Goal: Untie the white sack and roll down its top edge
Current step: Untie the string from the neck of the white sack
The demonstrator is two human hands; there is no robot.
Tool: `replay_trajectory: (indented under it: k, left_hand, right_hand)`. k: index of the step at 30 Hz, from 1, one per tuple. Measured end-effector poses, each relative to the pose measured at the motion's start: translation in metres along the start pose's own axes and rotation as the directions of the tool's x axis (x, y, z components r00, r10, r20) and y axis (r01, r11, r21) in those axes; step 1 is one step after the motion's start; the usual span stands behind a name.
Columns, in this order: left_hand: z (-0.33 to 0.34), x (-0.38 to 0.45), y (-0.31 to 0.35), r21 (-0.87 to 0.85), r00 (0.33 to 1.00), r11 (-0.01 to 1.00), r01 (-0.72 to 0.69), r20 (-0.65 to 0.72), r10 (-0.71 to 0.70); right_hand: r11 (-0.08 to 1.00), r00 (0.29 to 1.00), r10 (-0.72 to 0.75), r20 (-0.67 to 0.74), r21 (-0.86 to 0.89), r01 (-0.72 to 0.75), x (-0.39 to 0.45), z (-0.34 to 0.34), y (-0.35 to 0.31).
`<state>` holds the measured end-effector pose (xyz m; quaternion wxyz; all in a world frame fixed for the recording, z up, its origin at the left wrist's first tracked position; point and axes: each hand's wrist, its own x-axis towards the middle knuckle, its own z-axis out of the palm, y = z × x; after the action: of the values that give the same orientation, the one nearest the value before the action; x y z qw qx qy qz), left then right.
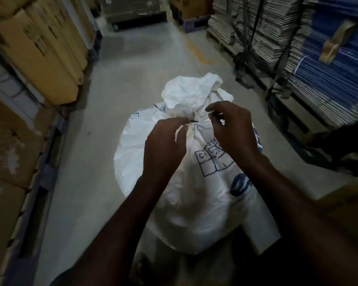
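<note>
The white sack (184,182) stands on the concrete floor (132,65) of a narrow aisle, its neck bunched by a dark tie (194,121). The left hand (165,141) pinches the tie's end; the right hand (234,129) hovers beside the neck, fingers curled (whether it grips anything, I cannot tell). Cardboard boxes (46,50) line the left, stacked flat cartons (318,69) the right.

**One head-worn view, looking forward and down**

Wide-angle, worn on the head, tilted steeply down over both forearms. Close above the left hand (163,145) and right hand (234,131); beyond the hands, aisle floor (132,65) receding ahead. No second view.
</note>
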<state>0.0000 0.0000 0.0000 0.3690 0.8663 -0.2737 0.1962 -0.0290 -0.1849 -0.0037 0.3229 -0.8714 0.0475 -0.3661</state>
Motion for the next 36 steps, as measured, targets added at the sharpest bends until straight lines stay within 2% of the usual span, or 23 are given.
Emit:
replay_trajectory:
  k: [3,7,15,18,21,30,36]
  left_hand:
    - [0.027,0.025,-0.026,-0.046,0.998,0.998,-0.039,0.04,0.041]
    - [0.056,0.042,-0.046,-0.059,0.988,0.998,0.032,0.154,-0.023]
    - [0.076,0.047,-0.08,-0.102,0.992,0.992,0.07,0.108,-0.059]
    - [0.079,0.047,-0.08,-0.08,0.995,0.994,0.069,0.078,-0.063]
    - [0.082,0.048,-0.081,-0.107,0.995,0.99,0.09,0.053,-0.085]
    - [0.092,0.066,-0.093,-0.053,0.998,0.997,0.058,0.008,-0.058]
    - [0.103,0.065,-0.09,-0.252,0.996,0.963,0.091,0.007,-0.092]
  right_hand:
    - [0.999,0.998,0.035,0.044,0.039,-0.037,0.01,0.017,0.019]
    - [1.0,0.991,0.002,0.133,0.009,-0.003,0.022,0.044,0.027]
    - [0.997,0.959,0.049,0.279,0.044,-0.063,0.029,0.068,0.047]
    - [0.998,0.958,0.008,0.286,0.05,-0.023,0.032,0.074,0.05]
    - [0.999,0.949,-0.003,0.315,-0.043,0.018,0.036,0.082,0.054]
    - [0.999,0.957,0.025,0.289,-0.043,-0.013,0.036,0.091,0.059]
    - [0.997,0.958,0.049,0.281,-0.078,-0.028,0.037,0.098,0.055]
